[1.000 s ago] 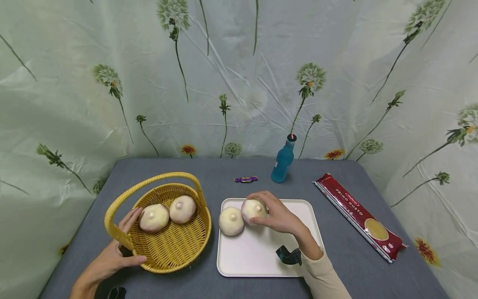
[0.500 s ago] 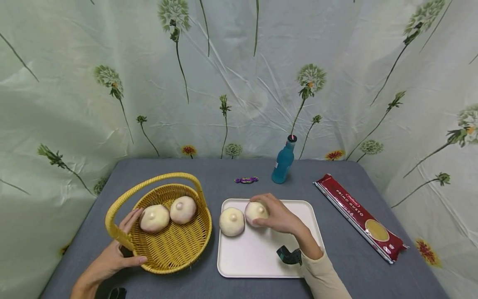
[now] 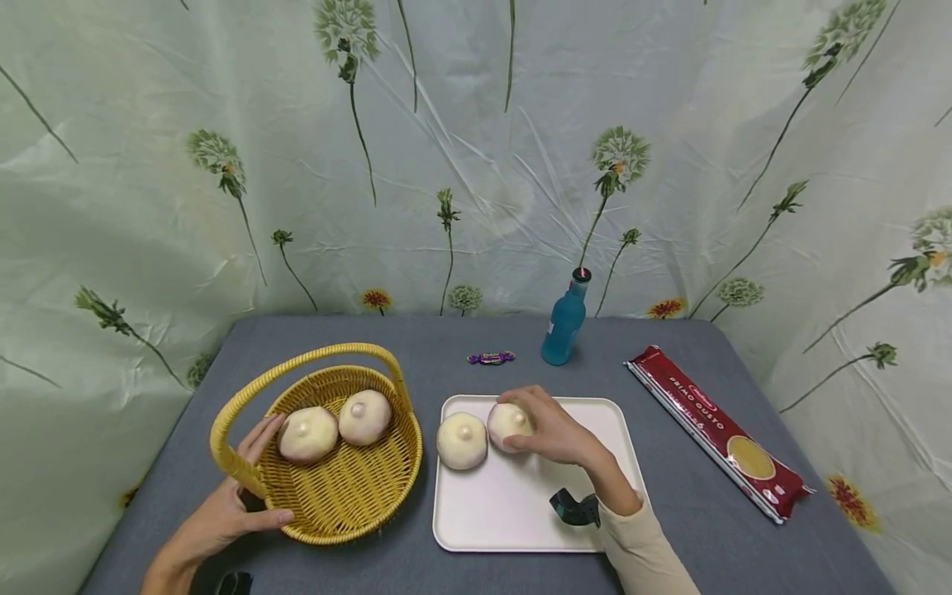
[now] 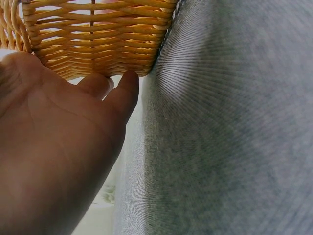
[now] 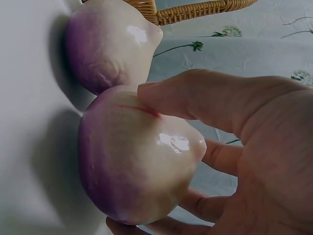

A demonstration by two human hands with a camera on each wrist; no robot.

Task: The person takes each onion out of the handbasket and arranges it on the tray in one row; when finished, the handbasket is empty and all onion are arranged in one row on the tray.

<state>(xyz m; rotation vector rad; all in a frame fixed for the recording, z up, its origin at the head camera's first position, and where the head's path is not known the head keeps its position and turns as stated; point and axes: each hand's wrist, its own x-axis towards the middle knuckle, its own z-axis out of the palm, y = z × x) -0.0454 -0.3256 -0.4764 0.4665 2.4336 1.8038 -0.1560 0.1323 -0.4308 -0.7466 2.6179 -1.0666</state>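
My right hand [image 3: 546, 428] grips a cream-and-purple peach-shaped bun [image 3: 509, 424] that sits on the white tray [image 3: 521, 512]; the right wrist view shows fingers and thumb curled round this bun [image 5: 139, 176]. A second bun [image 3: 461, 440] lies just left of it on the tray, also seen as the farther bun [image 5: 110, 44]. My left hand [image 3: 223, 512] holds the near left side of the yellow wicker basket [image 3: 349, 504], thumb under its wall and fingers on the rim. The left wrist view shows the fingers [image 4: 117, 93] against the weave [image 4: 98, 44]. Two more buns [image 3: 307, 433] [image 3: 364, 416] lie in the basket.
A blue bottle [image 3: 563, 322] stands at the back of the grey table [image 3: 446, 339], with a wrapped purple candy [image 3: 490, 357] to its left. A red spaghetti packet [image 3: 717, 431] lies diagonally on the right. Flowered cloth [image 3: 476, 149] hangs behind and at both sides.
My right hand has lowered its bun slightly onto the tray, a little to the right of where it was. The left hand and basket have stayed put.
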